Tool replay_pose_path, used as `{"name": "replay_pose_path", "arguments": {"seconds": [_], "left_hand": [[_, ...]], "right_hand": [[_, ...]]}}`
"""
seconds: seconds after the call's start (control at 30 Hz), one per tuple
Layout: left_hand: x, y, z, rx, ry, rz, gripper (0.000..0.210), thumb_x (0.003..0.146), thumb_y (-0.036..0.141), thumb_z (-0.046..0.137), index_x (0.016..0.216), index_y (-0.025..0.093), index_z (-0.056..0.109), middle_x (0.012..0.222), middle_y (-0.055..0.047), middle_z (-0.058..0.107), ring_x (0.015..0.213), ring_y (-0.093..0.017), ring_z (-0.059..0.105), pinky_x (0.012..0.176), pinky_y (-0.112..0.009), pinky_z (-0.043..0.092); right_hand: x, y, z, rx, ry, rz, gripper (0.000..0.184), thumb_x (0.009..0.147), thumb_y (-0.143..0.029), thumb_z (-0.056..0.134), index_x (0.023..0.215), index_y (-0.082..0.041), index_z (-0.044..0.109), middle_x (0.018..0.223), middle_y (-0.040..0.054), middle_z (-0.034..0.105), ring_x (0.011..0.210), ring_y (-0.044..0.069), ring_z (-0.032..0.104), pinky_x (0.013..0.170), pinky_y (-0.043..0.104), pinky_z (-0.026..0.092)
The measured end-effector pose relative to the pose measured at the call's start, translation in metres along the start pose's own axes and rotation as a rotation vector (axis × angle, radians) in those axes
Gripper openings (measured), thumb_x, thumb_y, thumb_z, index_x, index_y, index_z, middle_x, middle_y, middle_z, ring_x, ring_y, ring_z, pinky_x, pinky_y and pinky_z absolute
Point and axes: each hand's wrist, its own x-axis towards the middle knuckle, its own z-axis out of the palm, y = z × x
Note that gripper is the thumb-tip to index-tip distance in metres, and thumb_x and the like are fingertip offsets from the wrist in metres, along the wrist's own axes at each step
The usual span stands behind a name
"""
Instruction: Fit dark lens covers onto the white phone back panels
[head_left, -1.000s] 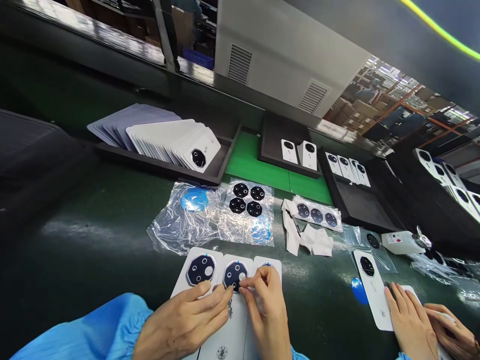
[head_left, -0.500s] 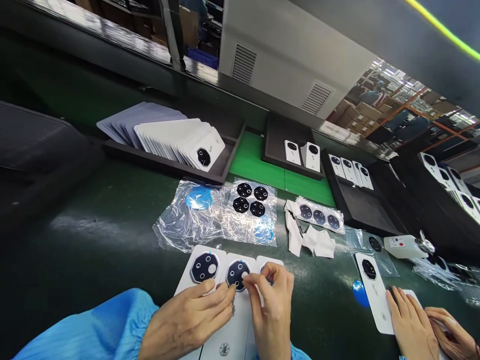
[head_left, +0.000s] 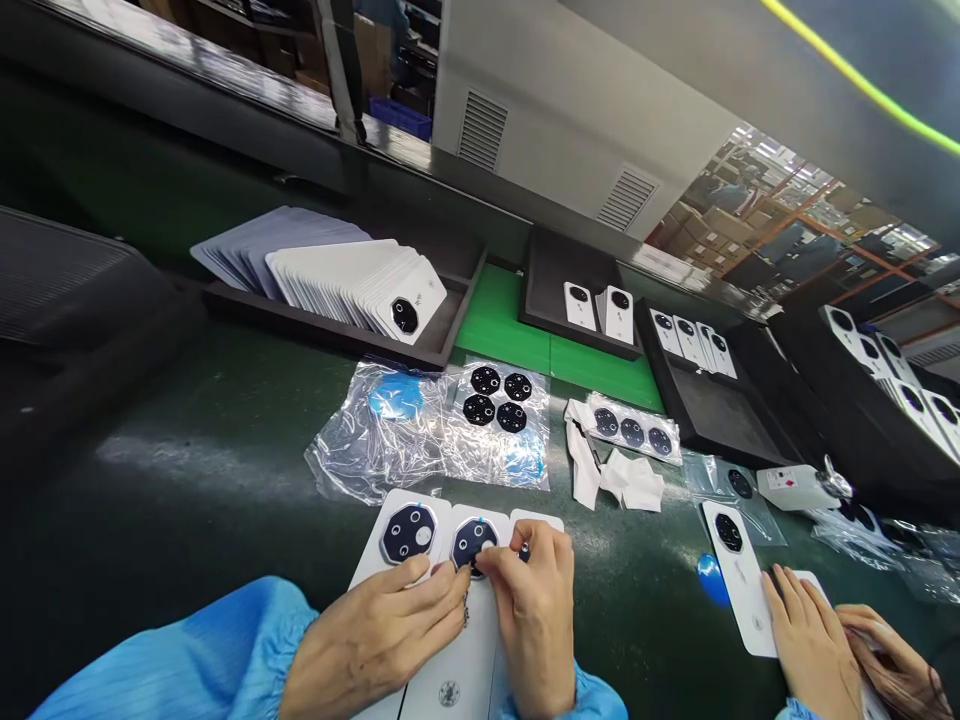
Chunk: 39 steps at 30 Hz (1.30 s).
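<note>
Three white phone back panels lie side by side before me. The left panel point(head_left: 361, 578) bears a dark octagonal disc point(head_left: 409, 532), and the middle panel point(head_left: 450, 668) has a similar disc point(head_left: 466, 540). My left hand point(head_left: 386, 635) rests across the left and middle panels, its fingers stretched out flat, fingertips by the middle disc's lower edge. Over the right edge of that disc, the thumb and index finger of my right hand point(head_left: 531, 615) are pinched together. What they hold, if anything, is hidden. The right panel point(head_left: 536, 520) is mostly covered by this hand.
Beyond the panels lie clear plastic film point(head_left: 386, 440) and a sheet with several black discs point(head_left: 495, 400). A dark tray point(head_left: 442, 350) holds fanned white panels. White cloth pieces point(head_left: 630, 480) and a bottle point(head_left: 791, 490) are rightward. A co-worker's hands point(head_left: 814, 635) touch another panel point(head_left: 739, 580).
My right hand has moved slightly left and down over the middle disc, with thumb and index finger still pinched. My left hand has hardly moved. The view has shifted slightly.
</note>
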Motion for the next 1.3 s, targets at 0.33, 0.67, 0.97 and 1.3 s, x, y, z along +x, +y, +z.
{"name": "replay_pose_path", "arguments": {"seconds": [0.33, 0.67, 0.97, 1.3], "left_hand": [[0.002, 0.000, -0.002, -0.008, 0.004, -0.011, 0.044, 0.097, -0.002, 0.024, 0.088, 0.013, 0.064, 0.099, -0.003, 0.070, 0.096, -0.013, 0.057, 0.088, -0.031, 0.037], [-0.002, -0.001, -0.002, -0.022, 0.033, -0.017, 0.047, 0.099, -0.001, 0.022, 0.087, 0.013, 0.064, 0.099, -0.001, 0.071, 0.098, -0.012, 0.057, 0.088, -0.031, 0.037], [0.005, -0.001, -0.003, 0.000, 0.006, -0.010, 0.051, 0.098, -0.002, 0.018, 0.084, 0.014, 0.064, 0.095, -0.002, 0.071, 0.097, -0.013, 0.057, 0.088, -0.032, 0.036], [0.006, 0.000, -0.003, -0.036, 0.020, -0.029, 0.050, 0.098, -0.002, 0.019, 0.086, 0.015, 0.064, 0.096, -0.002, 0.070, 0.095, -0.012, 0.058, 0.089, -0.030, 0.036]], "right_hand": [[-0.001, 0.005, 0.007, 0.089, -0.053, 0.069, 0.023, 0.091, -0.009, 0.047, 0.075, -0.020, 0.059, 0.081, 0.0032, 0.047, 0.076, 0.018, 0.044, 0.064, 0.030, 0.041], [-0.008, 0.009, 0.010, 0.261, -0.124, 0.231, 0.020, 0.085, -0.005, 0.053, 0.076, -0.021, 0.060, 0.082, 0.0029, 0.050, 0.079, 0.019, 0.048, 0.063, 0.031, 0.046], [-0.007, 0.006, 0.009, 0.236, -0.126, 0.204, 0.019, 0.085, -0.005, 0.050, 0.076, -0.020, 0.058, 0.083, 0.0036, 0.048, 0.080, 0.020, 0.046, 0.064, 0.032, 0.041], [0.002, 0.011, 0.004, 0.344, -0.121, 0.380, 0.019, 0.090, -0.014, 0.051, 0.073, -0.022, 0.057, 0.079, 0.0018, 0.048, 0.077, 0.019, 0.047, 0.061, 0.029, 0.042]]}}
